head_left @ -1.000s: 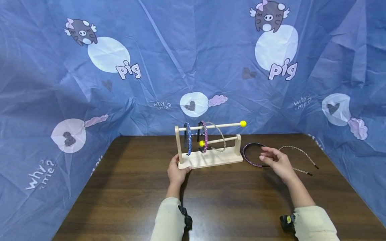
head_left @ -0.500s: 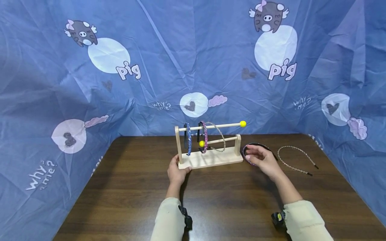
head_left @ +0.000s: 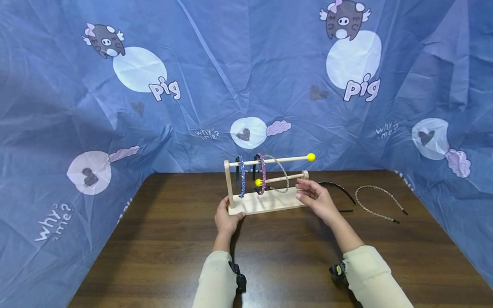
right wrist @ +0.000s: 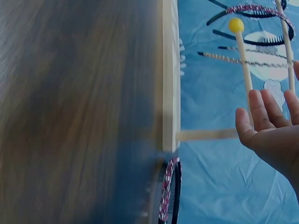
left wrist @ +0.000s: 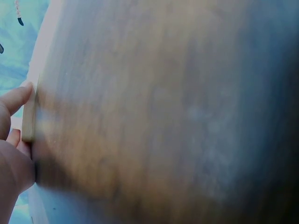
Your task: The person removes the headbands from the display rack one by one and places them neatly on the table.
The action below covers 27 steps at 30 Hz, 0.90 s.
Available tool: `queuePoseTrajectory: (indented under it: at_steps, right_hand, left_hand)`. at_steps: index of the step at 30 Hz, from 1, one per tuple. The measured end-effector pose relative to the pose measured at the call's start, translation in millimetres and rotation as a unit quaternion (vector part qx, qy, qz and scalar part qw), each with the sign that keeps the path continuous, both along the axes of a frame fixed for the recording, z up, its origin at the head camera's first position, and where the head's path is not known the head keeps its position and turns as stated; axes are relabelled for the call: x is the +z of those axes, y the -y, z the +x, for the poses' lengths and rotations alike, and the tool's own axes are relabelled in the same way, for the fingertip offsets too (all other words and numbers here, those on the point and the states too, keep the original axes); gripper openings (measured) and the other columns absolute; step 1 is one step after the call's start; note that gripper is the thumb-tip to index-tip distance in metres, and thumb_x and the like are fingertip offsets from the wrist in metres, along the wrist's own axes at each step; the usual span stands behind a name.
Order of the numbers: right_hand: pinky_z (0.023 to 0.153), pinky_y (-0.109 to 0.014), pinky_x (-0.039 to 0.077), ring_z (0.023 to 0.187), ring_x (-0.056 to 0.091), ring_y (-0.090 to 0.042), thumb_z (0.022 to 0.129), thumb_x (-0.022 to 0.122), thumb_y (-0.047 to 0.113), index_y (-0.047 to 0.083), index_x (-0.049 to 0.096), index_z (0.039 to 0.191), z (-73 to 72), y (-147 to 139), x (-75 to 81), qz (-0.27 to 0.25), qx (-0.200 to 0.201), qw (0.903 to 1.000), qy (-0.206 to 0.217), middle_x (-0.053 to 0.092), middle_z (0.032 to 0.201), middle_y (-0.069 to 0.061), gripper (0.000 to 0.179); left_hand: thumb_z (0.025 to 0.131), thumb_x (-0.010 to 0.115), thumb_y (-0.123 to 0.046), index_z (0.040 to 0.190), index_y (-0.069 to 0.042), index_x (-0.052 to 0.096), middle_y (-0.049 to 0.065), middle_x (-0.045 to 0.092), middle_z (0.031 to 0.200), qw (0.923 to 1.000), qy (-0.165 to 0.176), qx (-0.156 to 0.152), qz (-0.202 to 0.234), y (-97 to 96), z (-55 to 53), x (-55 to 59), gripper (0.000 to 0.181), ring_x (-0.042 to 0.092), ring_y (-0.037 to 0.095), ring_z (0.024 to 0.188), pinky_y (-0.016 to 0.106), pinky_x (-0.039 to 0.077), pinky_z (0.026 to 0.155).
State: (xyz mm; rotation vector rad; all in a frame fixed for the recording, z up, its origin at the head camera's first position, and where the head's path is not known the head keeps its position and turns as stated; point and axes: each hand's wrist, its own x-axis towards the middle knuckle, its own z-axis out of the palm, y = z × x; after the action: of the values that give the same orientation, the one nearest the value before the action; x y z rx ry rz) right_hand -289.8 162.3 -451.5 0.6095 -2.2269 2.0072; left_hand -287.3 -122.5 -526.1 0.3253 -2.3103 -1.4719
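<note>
A light wooden rack [head_left: 269, 203] with two yellow-tipped dowels stands at the back middle of the brown table [head_left: 277, 256]. A blue headband [head_left: 241, 182], a pink one [head_left: 262, 175] and a braided one [head_left: 283, 175] hang on it. My left hand [head_left: 227, 216] grips the left end of the base, thumb [left wrist: 14, 100] on its edge. My right hand [head_left: 304, 191] hovers at the rack's right post with fingers [right wrist: 261, 100] straight, holding nothing I can see. A glittery pink-and-black headband [right wrist: 167, 191] lies on the table beside the base, partly hidden behind that hand.
A braided headband [head_left: 375, 215] lies flat at the right rear of the table. Blue printed cloth [head_left: 115, 128] walls the table at the back and both sides. The long upper dowel's yellow ball [head_left: 310, 157] sticks out past the rack's right end.
My right hand moved left from above the glittery headband to the rack's right end. The left hand and the rack stayed put.
</note>
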Motion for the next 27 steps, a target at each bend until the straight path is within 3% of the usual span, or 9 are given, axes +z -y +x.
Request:
queuePoseTrajectory:
  at_steps: [8, 13, 21, 27]
  right_hand:
    - [0.088, -0.022, 0.044, 0.109, 0.054, -0.032, 0.088, 0.061, 0.002, -0.008, 0.042, 0.132, -10.3, 21, -1.1, -0.029, 0.006, 0.9996, -0.003, 0.052, 0.121, -0.03, 0.049]
    - [0.08, -0.021, 0.047, 0.104, 0.054, -0.041, 0.087, 0.059, -0.005, -0.011, 0.046, 0.127, -13.1, 29, 0.7, -0.039, 0.005, 0.9992, -0.007, 0.055, 0.114, -0.034, 0.043]
    - [0.071, -0.02, 0.046, 0.095, 0.054, -0.049, 0.085, 0.056, -0.012, -0.018, 0.05, 0.114, 1.5, 40, 27.1, -0.007, -0.012, 0.9998, -0.015, 0.056, 0.103, -0.037, 0.031]
    - [0.071, -0.019, 0.046, 0.095, 0.053, -0.05, 0.085, 0.056, -0.011, -0.018, 0.053, 0.11, 1.4, 44, 33.7, -0.008, -0.013, 0.9999, -0.008, 0.058, 0.1, -0.035, 0.026]
  left_hand:
    - [0.058, 0.084, -0.001, 0.124, -0.005, 0.055, 0.015, 0.061, 0.115, 1.0, 0.0, 0.001, 0.0, 0.9, -1.4, -2.2, 0.072, 0.053, 0.031, 0.108, 0.042, 0.036, 0.095]
    - [0.059, 0.084, -0.001, 0.125, -0.005, 0.054, 0.016, 0.06, 0.117, 1.0, 0.005, 0.001, 0.004, -0.6, -1.8, -2.4, 0.073, 0.052, 0.031, 0.11, 0.041, 0.036, 0.096]
    - [0.058, 0.085, -0.002, 0.124, -0.004, 0.054, 0.016, 0.061, 0.116, 1.0, 0.0, 0.0, -0.004, -1.3, -2.1, -3.2, 0.073, 0.054, 0.031, 0.108, 0.041, 0.037, 0.094]
    - [0.059, 0.085, -0.003, 0.124, -0.004, 0.055, 0.016, 0.061, 0.116, 1.0, 0.001, 0.002, -0.001, 0.8, -3.0, -4.1, 0.072, 0.053, 0.031, 0.108, 0.041, 0.037, 0.095]
